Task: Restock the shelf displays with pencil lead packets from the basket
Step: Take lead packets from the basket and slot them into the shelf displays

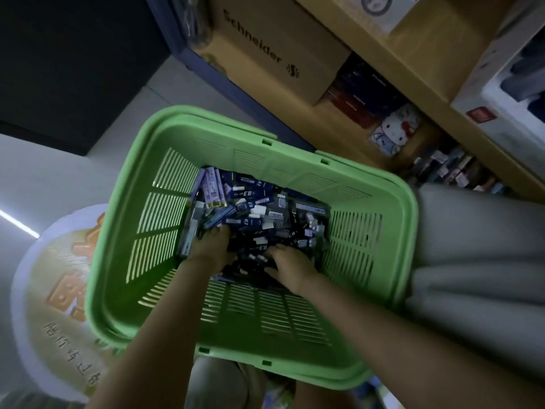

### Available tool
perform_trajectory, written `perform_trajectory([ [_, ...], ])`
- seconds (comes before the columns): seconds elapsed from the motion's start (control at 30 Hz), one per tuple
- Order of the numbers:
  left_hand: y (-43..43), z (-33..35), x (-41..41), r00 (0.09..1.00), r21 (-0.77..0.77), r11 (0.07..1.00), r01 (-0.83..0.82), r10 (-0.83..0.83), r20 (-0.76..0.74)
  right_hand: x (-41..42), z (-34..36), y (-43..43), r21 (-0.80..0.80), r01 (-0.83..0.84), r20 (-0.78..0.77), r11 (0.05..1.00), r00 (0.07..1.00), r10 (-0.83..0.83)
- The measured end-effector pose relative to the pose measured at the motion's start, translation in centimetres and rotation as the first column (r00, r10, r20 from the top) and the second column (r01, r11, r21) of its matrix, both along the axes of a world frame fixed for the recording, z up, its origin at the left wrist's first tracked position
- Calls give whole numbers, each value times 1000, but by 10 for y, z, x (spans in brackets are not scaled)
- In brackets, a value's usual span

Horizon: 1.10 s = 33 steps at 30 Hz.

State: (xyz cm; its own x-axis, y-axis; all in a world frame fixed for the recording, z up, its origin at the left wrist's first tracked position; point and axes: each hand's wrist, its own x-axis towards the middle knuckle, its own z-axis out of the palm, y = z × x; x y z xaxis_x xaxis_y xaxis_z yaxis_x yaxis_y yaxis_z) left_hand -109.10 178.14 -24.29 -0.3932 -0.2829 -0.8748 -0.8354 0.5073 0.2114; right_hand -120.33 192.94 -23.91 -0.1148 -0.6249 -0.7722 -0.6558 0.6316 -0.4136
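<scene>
A green plastic basket (147,178) sits low in front of me, its bottom covered with a heap of dark blue and lilac pencil lead packets (259,208). Both my hands reach down into it. My left hand (211,247) lies on the near left part of the heap, its fingertips buried among the packets, so its grasp is hidden. My right hand (290,267) rests on the near middle of the heap with fingers spread over the packets.
Wooden shelves (413,69) rise to the right, holding a Schneider carton (265,54), dark boxes and a cartoon cat item (395,128). Small packets fill a lower shelf display (451,172). Grey fabric (477,261) lies against the basket's right side. A round floor sticker (59,290) is on the left.
</scene>
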Motion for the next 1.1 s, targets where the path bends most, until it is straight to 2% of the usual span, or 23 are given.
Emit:
perform_trajectory([
  [0.1, 5, 4, -3, 983, 69, 981, -179, 182, -36, -12, 6, 1, 36, -33, -22, 999, 999, 34],
  [0.17, 9, 13, -10, 925, 140, 922, -360, 373, -78, -19, 12, -1, 25, 19, -16, 1000, 1000, -18],
  [0.27, 13, 29, -15, 762, 224, 762, -607, 639, -109, -27, 25, -11, -52, 271, 92, 961, 960, -266],
  [0.37, 14, 39, -15, 572, 340, 568, -750, 815, -98, -31, 46, -30, -47, 570, 289, 821, 794, -535],
  [0.47, 11, 55, -6, 489, 474, 451, -756, 871, -48, -27, 63, -51, 67, 717, 475, 694, 589, -654],
  [0.53, 9, 61, 1, 450, 581, 407, -705, 890, -77, -23, 69, -62, 68, 706, 497, 705, 589, -637],
  [0.57, 9, 70, 1, 462, 605, 411, -683, 884, -79, -20, 70, -66, 57, 695, 493, 716, 605, -626],
  [0.63, 6, 84, 0, 523, 601, 458, -655, 849, -78, -15, 70, -75, 67, 694, 499, 717, 599, -626],
  [0.73, 3, 83, 4, 470, 614, 447, -650, 872, -137, -17, 69, -85, 94, 710, 540, 698, 553, -635],
  [0.83, -2, 85, 6, 417, 600, 439, -669, 890, -186, -22, 61, -91, -84, 706, 485, 703, 645, -590],
  [0.93, -6, 80, 9, 386, 610, 419, -673, 902, -194, -32, 40, -86, -283, 666, 288, 690, 745, -601],
  [1.0, -7, 80, 11, 383, 621, 415, -665, 903, -193, -40, 24, -77, -302, 527, 142, 794, 849, -510],
  [1.1, -10, 79, 15, 380, 648, 385, -657, 912, -157, -48, 4, -59, -182, 229, 15, 956, 973, -231],
])
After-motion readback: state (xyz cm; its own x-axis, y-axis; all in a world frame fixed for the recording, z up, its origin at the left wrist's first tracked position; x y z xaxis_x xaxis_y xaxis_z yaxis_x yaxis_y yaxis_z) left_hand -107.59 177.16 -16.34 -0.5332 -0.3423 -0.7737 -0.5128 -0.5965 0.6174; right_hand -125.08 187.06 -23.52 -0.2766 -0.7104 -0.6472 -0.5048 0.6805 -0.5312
